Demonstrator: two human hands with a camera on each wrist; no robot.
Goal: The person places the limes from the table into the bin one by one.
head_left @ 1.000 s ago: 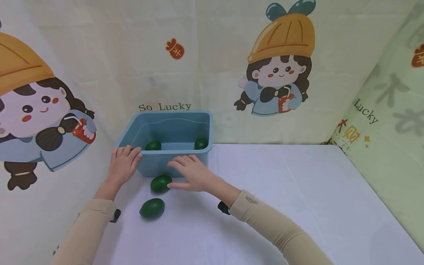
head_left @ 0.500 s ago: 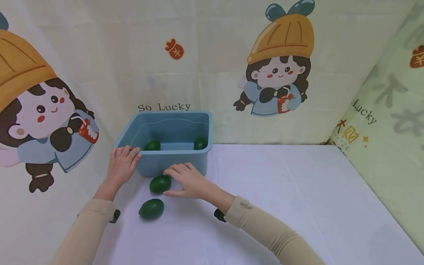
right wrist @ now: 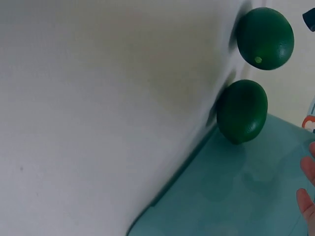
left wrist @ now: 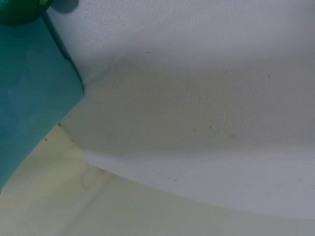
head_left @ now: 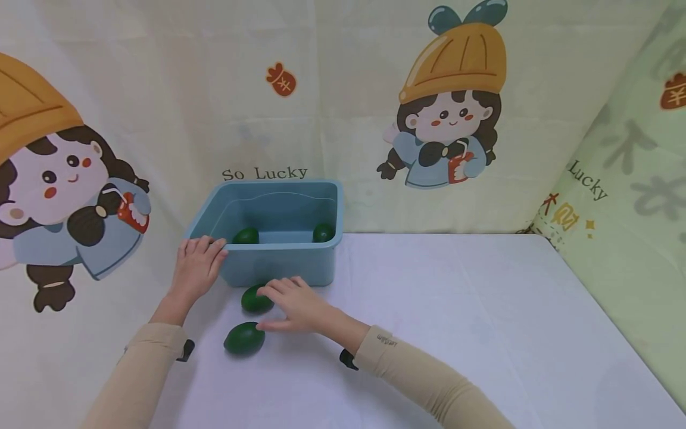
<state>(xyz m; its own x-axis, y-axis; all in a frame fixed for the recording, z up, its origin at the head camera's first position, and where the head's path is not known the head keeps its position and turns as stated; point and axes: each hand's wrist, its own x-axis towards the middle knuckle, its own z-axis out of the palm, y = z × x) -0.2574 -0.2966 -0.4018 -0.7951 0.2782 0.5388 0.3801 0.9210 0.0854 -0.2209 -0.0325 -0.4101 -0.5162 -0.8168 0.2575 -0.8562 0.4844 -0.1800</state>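
Note:
My left hand grips the near left corner of a blue plastic bin, its fingers over the rim. The left wrist view shows the bin's side but not the hand. My right hand hovers with spread fingers beside two dark green limes on the table. Its fingers overlap the back lime in the head view, and the thumb tip meets the outline of the front lime. In the right wrist view, fingers appear apart from both limes.
Inside the bin lie two more limes, one at the left and one at the right. A white cloth covers the table. Behind the bin hangs a printed curtain.
My right hand has come down and toward me, from in front of the bin's wall to beside the two table limes. The left hand stays on the bin.

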